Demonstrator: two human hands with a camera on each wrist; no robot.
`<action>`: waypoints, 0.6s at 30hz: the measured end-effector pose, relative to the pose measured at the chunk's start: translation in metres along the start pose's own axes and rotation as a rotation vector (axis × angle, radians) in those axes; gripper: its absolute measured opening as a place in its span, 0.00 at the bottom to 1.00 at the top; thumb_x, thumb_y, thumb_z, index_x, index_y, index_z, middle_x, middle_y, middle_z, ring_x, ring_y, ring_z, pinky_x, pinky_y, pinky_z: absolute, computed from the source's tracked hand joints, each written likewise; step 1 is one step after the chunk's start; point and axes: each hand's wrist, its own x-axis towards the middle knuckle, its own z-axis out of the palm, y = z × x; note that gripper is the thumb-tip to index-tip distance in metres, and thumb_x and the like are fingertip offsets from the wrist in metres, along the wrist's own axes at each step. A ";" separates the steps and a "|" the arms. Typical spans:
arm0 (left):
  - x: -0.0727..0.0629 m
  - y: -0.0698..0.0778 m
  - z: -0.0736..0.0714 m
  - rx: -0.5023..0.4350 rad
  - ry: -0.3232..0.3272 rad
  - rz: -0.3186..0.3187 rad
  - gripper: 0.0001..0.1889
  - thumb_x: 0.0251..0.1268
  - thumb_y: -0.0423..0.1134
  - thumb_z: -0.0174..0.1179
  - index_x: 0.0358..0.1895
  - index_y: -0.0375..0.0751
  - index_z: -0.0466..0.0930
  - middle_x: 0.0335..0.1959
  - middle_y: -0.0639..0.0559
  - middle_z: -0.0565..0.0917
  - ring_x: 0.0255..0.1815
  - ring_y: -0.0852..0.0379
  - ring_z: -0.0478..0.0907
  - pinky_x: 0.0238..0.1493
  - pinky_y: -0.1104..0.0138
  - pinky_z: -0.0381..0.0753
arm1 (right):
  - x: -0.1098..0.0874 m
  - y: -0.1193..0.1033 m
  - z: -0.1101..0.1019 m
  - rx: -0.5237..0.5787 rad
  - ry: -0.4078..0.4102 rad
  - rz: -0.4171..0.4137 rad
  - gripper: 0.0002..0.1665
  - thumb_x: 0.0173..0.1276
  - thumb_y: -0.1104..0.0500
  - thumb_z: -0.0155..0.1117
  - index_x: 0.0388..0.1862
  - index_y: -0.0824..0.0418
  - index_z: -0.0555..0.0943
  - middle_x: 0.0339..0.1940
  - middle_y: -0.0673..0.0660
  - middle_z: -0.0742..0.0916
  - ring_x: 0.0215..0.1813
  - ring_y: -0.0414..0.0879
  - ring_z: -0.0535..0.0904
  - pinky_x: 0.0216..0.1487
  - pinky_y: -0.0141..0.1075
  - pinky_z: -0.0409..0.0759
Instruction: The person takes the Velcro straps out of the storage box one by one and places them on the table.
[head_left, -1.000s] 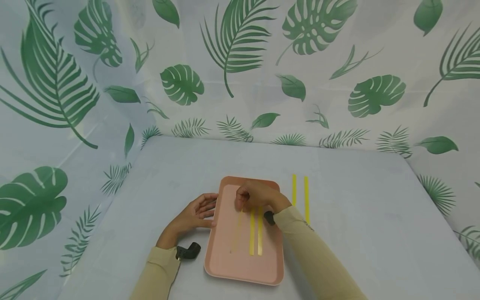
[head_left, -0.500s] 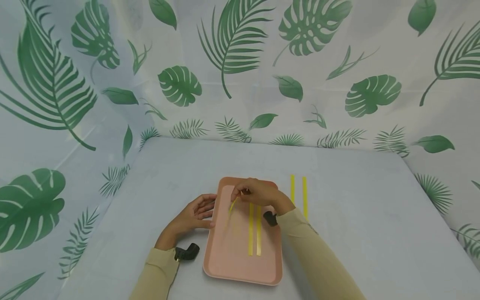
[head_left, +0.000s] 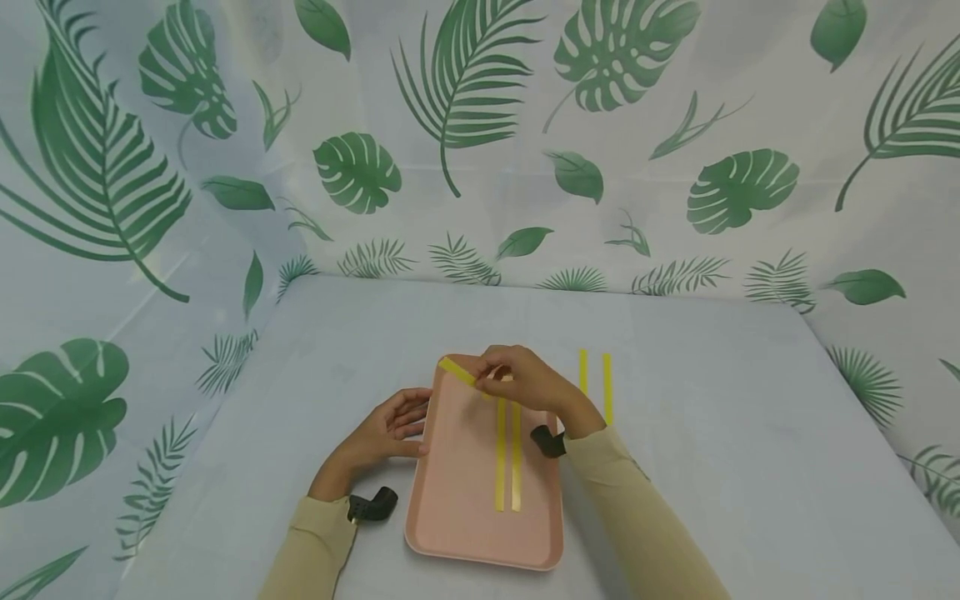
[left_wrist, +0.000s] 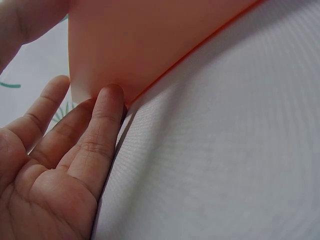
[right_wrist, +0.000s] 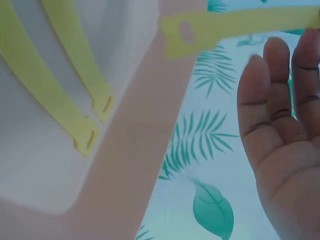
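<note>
A yellow strip [head_left: 457, 371] with a slotted, widened end is pinched between the thumb and fingers of my right hand [head_left: 525, 379], above the far part of a pink tray [head_left: 483, 546]. The right wrist view shows the held strip's slotted end [right_wrist: 186, 34] overlapping the tray's rim [right_wrist: 145, 135]. Two more yellow strips [head_left: 500, 458] lie side by side inside the tray, their slotted ends [right_wrist: 90, 140] close to its wall. My left hand [head_left: 378, 433] rests against the tray's left edge with relaxed fingers. In the left wrist view its fingertips [left_wrist: 107, 102] touch the tray's side [left_wrist: 115, 55].
Two further yellow strips [head_left: 608, 387] lie on the white table [head_left: 720, 433] to the right of the tray, partly hidden behind the right wrist. Leaf-printed cloth [head_left: 495, 167] stands at the back and sides. A black wrist device [head_left: 375, 503] hangs at the left cuff.
My right hand has lifted the third strip off the tray's left part. The strip has swung from lengthwise to slanting across the far left corner. My left hand keeps its place.
</note>
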 end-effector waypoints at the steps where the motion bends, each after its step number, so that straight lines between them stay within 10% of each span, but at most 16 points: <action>1: 0.000 0.000 0.000 0.001 0.002 -0.002 0.47 0.64 0.28 0.76 0.79 0.17 0.55 0.80 0.18 0.60 0.81 0.22 0.59 0.72 0.65 0.81 | -0.001 0.000 0.000 0.017 0.019 0.004 0.02 0.75 0.71 0.70 0.44 0.68 0.87 0.44 0.62 0.89 0.47 0.47 0.85 0.54 0.42 0.87; 8: -0.001 0.001 0.001 0.013 -0.001 0.001 0.47 0.63 0.27 0.76 0.79 0.17 0.56 0.80 0.19 0.61 0.81 0.23 0.59 0.71 0.65 0.81 | -0.012 -0.004 -0.003 0.118 0.091 0.046 0.02 0.76 0.71 0.68 0.44 0.70 0.85 0.40 0.59 0.88 0.43 0.46 0.84 0.48 0.36 0.88; 18: -0.001 0.000 0.001 0.015 0.003 -0.002 0.46 0.64 0.28 0.76 0.79 0.18 0.56 0.80 0.19 0.60 0.81 0.23 0.60 0.70 0.65 0.82 | -0.030 -0.004 -0.007 0.243 0.176 0.069 0.09 0.78 0.74 0.63 0.54 0.76 0.80 0.40 0.59 0.86 0.39 0.45 0.86 0.46 0.52 0.93</action>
